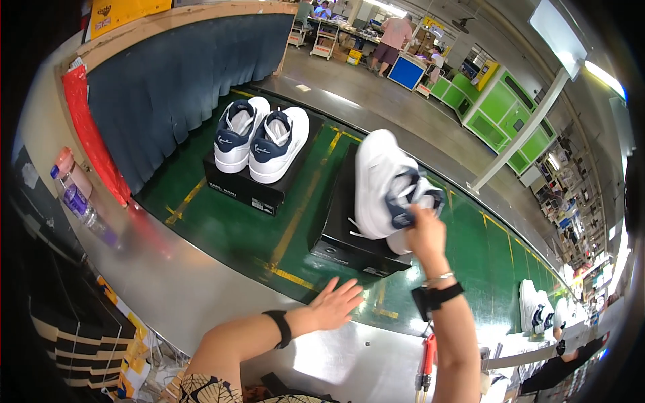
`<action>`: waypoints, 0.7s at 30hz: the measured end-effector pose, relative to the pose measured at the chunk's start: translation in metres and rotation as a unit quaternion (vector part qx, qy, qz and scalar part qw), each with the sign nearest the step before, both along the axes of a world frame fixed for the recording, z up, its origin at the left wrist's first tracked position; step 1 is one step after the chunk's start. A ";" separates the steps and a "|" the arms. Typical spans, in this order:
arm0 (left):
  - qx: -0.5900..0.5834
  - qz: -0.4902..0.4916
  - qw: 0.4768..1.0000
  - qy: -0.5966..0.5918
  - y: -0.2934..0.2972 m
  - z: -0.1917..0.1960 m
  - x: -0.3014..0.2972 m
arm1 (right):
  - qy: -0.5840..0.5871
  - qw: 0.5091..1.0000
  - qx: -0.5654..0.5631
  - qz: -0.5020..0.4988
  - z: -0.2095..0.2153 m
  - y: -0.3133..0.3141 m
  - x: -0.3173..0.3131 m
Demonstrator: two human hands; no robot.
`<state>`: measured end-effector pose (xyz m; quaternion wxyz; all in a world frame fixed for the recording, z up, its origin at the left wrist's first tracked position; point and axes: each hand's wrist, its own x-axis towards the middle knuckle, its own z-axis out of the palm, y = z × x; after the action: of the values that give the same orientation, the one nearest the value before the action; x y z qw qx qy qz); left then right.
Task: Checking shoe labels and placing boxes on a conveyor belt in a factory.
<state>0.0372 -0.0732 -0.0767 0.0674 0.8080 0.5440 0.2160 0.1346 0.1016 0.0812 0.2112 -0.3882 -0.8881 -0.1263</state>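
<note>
My right hand [428,236] is closed on the navy heel part of a white sneaker [376,185], which is tilted on its side above a black shoebox [332,232]. Part of what seems to be a second shoe shows behind it, mostly hidden. A loose white lace hangs by the box. My left hand [334,305] holds nothing; its fingers are spread over the near edge of the green conveyor belt [242,235]. Farther left, a pair of white sneakers with navy heels [272,144] stands upright on another black shoebox [242,191], heels toward me.
A metal ledge [201,282] borders the belt on my side. At left stand a plastic bottle [77,201] and a dark curtain [181,94]. A red-handled tool [428,356] hangs near my right forearm. More white sneakers [534,305] and another person's arm [571,359] are at right.
</note>
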 end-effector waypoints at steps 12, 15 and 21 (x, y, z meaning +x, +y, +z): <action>-0.098 0.033 0.994 -0.046 -0.032 -0.022 0.003 | 0.107 0.987 -0.048 0.105 -0.050 -0.095 0.025; -0.083 0.037 0.995 -0.048 -0.024 -0.026 0.007 | 0.086 0.985 -0.140 0.057 -0.088 -0.131 0.069; -0.066 0.056 0.993 -0.074 -0.016 -0.027 0.010 | 0.031 0.974 -0.224 -0.014 -0.131 -0.201 0.137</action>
<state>0.0471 -0.0889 -0.1039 0.1490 0.7519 0.5948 0.2423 0.2713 -0.0992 -0.0495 0.1448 -0.4420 -0.8812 0.0847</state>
